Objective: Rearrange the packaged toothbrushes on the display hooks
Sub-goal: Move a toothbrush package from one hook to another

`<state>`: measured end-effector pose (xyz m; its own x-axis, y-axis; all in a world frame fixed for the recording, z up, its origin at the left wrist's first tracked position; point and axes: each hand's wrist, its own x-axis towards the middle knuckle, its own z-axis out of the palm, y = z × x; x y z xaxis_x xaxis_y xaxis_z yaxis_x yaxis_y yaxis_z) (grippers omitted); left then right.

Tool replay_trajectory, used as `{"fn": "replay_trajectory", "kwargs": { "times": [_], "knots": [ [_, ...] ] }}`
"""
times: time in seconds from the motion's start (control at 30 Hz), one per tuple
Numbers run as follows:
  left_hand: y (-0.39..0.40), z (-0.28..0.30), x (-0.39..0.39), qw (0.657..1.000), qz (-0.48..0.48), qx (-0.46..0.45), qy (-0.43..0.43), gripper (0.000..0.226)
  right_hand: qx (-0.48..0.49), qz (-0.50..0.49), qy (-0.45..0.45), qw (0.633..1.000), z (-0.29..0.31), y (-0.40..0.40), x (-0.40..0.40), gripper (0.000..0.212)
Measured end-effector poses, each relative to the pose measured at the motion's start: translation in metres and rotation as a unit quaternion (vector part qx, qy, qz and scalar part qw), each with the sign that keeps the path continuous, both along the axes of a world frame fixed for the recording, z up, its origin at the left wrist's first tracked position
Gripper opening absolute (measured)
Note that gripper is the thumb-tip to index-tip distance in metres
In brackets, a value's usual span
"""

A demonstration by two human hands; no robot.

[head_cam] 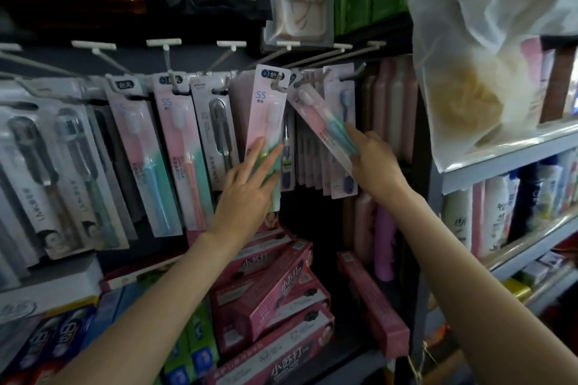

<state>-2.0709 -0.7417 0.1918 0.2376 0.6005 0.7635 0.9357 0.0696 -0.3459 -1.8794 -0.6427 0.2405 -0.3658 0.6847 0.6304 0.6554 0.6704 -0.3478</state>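
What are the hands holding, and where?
The right hand grips the tilted toothbrush pack at its lower end. The left hand holds nothing; its straight fingers press the hanging SS pack.

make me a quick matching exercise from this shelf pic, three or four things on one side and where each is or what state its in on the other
Things:
1. left hand
2. right hand
3. pink toothpaste boxes
4. white plastic bag

States or places:
A. stacked below the hooks
B. grips the tilted toothbrush pack
C. on the upper right shelf
D. straight fingers pressing the hanging SS pack

Pairs: 1-D, 2-B, 3-A, 4-C
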Motion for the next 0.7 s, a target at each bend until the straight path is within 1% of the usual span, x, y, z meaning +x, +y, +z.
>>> {"fn": "replay_trajectory", "kwargs": {
  "times": [0.2,0.23,0.3,0.33,0.37,0.43,0.5,0.6,0.7],
  "knots": [
    [-0.001,-0.001,0.001,1.0,0.0,0.004,0.006,0.049,0.025,-0.006,-0.037,0.999,0.012,0.002,0.011,0.068],
    [-0.001,-0.001,0.0,1.0,-0.001,0.004,0.008,0.049,0.031,-0.015,-0.057,0.998,0.014,0.001,0.011,0.067],
    [-0.001,0.0,-0.001,1.0,0.005,0.004,0.013,0.051,0.062,-0.046,-0.159,0.984,0.011,-0.002,0.006,0.064],
    [-0.001,0.0,-0.001,1.0,0.012,0.001,0.019,0.053,0.061,-0.059,-0.189,0.978,0.001,-0.002,0.003,0.064],
    [-0.001,-0.001,-0.002,1.0,0.02,-0.001,0.022,0.055,0.042,-0.066,-0.185,0.98,-0.011,-0.004,-0.001,0.066],
    [-0.002,-0.001,-0.005,0.999,0.031,0.008,0.025,0.056,-0.01,-0.06,-0.12,0.991,-0.034,-0.005,-0.005,0.072],
    [-0.003,-0.003,-0.006,0.999,0.035,0.003,0.03,0.056,-0.053,-0.02,-0.033,0.998,-0.05,-0.009,0.0,0.069],
    [-0.004,-0.008,-0.007,0.999,0.03,-0.005,0.024,0.059,-0.088,0.014,0.137,0.987,-0.051,-0.014,0.011,0.047],
    [-0.004,-0.013,-0.001,1.0,0.013,-0.012,0.006,0.058,-0.143,0.016,0.214,0.966,-0.048,-0.022,0.025,0.028]
  ]
}}
